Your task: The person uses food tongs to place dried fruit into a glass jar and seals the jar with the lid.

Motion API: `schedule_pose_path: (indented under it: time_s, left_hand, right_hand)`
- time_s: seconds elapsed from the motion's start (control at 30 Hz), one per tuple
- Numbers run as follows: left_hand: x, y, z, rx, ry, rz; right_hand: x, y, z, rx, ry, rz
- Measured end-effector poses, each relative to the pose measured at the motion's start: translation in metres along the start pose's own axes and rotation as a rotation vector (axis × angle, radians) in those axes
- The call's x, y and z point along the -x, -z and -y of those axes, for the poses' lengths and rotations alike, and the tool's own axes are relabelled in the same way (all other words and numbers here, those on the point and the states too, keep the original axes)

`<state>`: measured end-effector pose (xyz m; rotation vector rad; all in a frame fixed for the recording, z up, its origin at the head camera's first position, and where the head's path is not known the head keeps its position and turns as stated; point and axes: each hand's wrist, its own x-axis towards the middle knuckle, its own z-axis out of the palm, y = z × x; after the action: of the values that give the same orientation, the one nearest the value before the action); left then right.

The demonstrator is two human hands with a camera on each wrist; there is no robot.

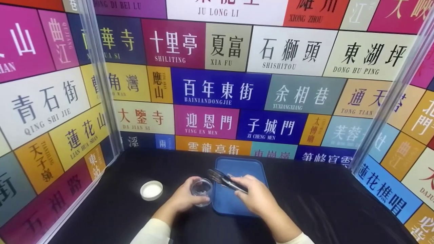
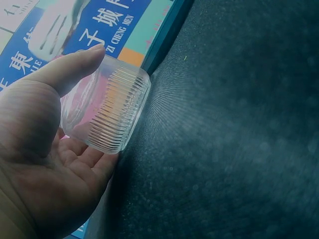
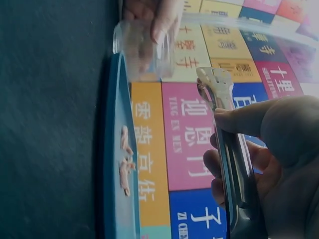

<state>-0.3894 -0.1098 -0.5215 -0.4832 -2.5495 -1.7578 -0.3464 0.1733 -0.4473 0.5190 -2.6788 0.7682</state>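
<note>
At the blue tray (image 1: 228, 206), fingers of the left hand (image 1: 183, 196) grip a clear jar (image 1: 201, 185), contents hard to discern, and those of the right hand (image 1: 256, 194) curl round metal tongs (image 1: 222, 178) near pale pieces (image 3: 124, 174) mostly hidden in the head view.

A booth-like space, shown by colourful sign-printed walls (image 1: 220, 89) around a black-covered table (image 1: 305, 200).

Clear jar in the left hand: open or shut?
Open: in the head view the clear jar shows an uncovered mouth, while a white lid, apparently its own, lies apart on the black tablecloth.
</note>
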Motion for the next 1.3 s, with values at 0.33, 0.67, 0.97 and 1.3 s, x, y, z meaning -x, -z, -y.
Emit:
schedule_pose_path:
  time_s: [0.33,0.67,0.97,1.3]
  left_hand:
    - [0.001,0.0,0.0,-0.043,0.019,-0.002]
    - [0.002,0.0,-0.002,-0.04,0.041,-0.009]
    - [0.002,0.0,-0.003,-0.067,0.044,-0.02]
    - [0.002,0.001,-0.003,-0.061,0.039,-0.013]
  right_hand:
    - [0.001,-0.017,0.003,-0.035,0.027,0.044]
    - [0.002,-0.021,0.005,-0.047,0.019,0.087]
    - [0.002,-0.024,0.006,-0.043,0.052,0.084]
    - [0.002,-0.02,0.003,-0.033,-0.003,0.075]
